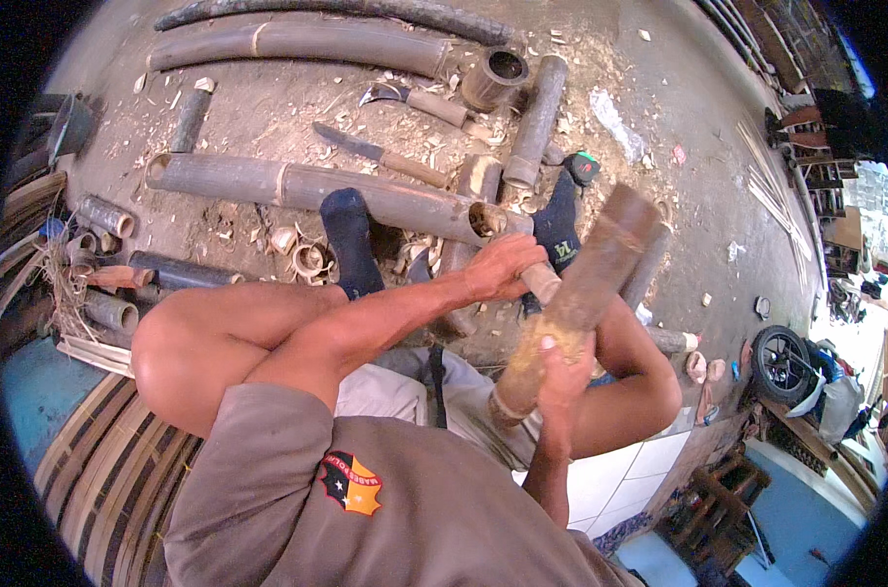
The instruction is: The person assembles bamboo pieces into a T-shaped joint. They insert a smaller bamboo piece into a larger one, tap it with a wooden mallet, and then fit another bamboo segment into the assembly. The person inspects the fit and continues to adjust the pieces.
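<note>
My right hand (566,377) is wrapped round a thick brown bamboo section (586,284), its thumb lying on a scraped yellowish patch. The section slants up and to the right over my right leg. My left hand (508,266) grips a pale wooden handle (541,282) whose end points at the bamboo's side; whether it bears a blade is hidden. Beyond my left hand, a long hollow bamboo pole (366,193) lies on the ground with its open end close by. Farther off rest a long knife (390,157) and a curved-bladed knife (424,103), both with wooden handles.
Shavings litter the ground around my socked feet. An upright bamboo section (495,80), another bamboo length (537,122) and a black-and-green tape measure (583,168) lie ahead. Cut tubes (107,215) and bundled slats (111,479) are stacked left; a wheel (782,364) stands right.
</note>
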`<state>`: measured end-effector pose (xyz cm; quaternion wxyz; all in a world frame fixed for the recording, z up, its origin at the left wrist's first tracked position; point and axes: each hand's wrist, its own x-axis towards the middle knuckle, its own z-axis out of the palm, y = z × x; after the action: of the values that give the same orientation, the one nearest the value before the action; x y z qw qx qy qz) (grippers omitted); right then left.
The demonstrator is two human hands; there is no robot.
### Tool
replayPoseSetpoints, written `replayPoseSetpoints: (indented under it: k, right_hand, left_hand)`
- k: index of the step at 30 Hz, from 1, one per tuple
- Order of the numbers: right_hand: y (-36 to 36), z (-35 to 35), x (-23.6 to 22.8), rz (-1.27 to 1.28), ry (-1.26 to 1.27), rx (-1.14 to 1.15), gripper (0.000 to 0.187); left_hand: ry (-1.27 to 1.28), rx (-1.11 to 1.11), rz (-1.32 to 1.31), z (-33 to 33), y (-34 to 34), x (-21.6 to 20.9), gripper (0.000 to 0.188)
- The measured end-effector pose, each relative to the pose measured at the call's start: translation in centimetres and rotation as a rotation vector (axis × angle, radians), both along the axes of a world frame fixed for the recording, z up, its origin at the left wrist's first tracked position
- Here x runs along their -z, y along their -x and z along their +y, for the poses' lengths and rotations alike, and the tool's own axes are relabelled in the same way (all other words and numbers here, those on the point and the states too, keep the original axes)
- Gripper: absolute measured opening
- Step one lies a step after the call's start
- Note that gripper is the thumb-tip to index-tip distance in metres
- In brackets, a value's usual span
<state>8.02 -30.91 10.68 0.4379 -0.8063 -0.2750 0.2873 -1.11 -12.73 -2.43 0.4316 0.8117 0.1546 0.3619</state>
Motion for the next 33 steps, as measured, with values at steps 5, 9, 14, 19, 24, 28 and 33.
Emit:
replayPoseSetpoints:
  k: [5,9,14,19,24,28,33]
  right_hand:
    - [-4.4,4.9,-6.4,-0.010,0.000,-0.073,0.070]
    - [-11.7,10.5,-7.6,-0.654,0.538,-0.229,0.072]
    - [-19.1,15.8,-2.3,-0.884,0.738,-0.322,0.075]
    - [-21.4,15.1,6.0,-0.820,0.699,-0.245,0.077]
    - [-22.2,14.8,11.9,-0.783,0.780,-0.145,0.074]
    - [-21.2,18.8,14.4,-0.972,0.501,-0.207,0.070]
    - [-12.2,28.7,15.2,-0.524,0.315,-0.327,0.073]
  left_hand:
    - [0.106,-0.320,-0.050,4.7,-0.6,-2.2,0.054]
    - [-0.024,-0.639,0.262,11.7,2.6,-2.1,0.054]
    - [-0.036,-0.740,0.595,13.5,8.8,2.2,0.049]
    - [-0.135,-0.741,0.593,11.2,10.5,2.9,0.038]
    - [-0.030,-0.760,0.638,11.2,10.0,2.6,0.029]
    - [0.040,-0.761,0.698,11.3,10.1,2.8,0.033]
    - [0.100,-0.787,0.704,11.3,10.5,2.2,0.032]
